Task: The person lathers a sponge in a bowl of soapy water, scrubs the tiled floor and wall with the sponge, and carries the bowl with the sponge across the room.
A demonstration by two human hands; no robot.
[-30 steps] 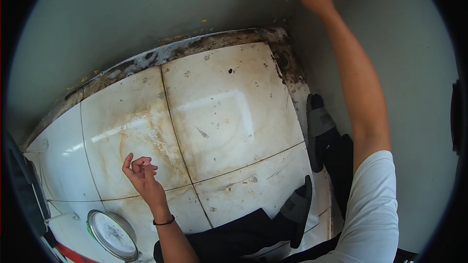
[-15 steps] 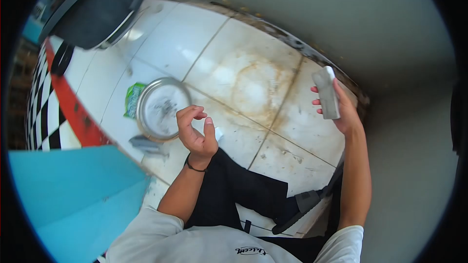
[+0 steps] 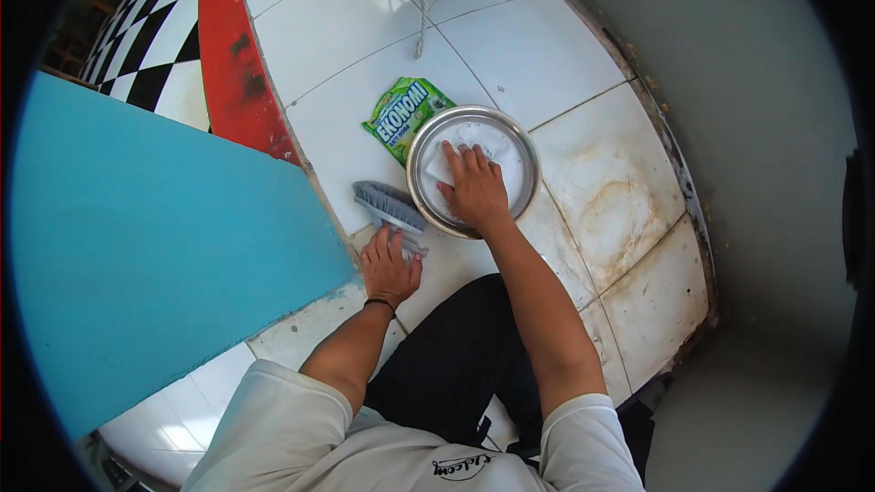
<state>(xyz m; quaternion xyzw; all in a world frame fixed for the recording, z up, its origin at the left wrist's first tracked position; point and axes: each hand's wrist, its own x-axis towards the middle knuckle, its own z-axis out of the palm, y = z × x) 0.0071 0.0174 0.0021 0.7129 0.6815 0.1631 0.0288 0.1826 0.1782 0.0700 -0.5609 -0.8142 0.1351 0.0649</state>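
My right hand [image 3: 476,189] is inside a round metal basin [image 3: 532,148] of foamy water, its fingers and thumb over a pale sponge [image 3: 439,167], partly hidden beneath them. My left hand [image 3: 390,266] reaches to a grey-bristled scrubbing brush [image 3: 387,204] left of the basin. Its fingers are apart, with the tips at the handle. A green packet [image 3: 401,118] marked EKONOMI lies against the basin's upper left side.
Brown stains [image 3: 620,219] mark the white floor tiles to the right, beside a grey wall [image 3: 766,164]. A light-blue block [image 3: 173,255] stands at the left. A dark object on a twisted metal stand [image 3: 425,9] is at the top.
The view has swung towards the basin. My right hand has brought the sponge from near the wall into the basin. My left hand has come down beside the brush.
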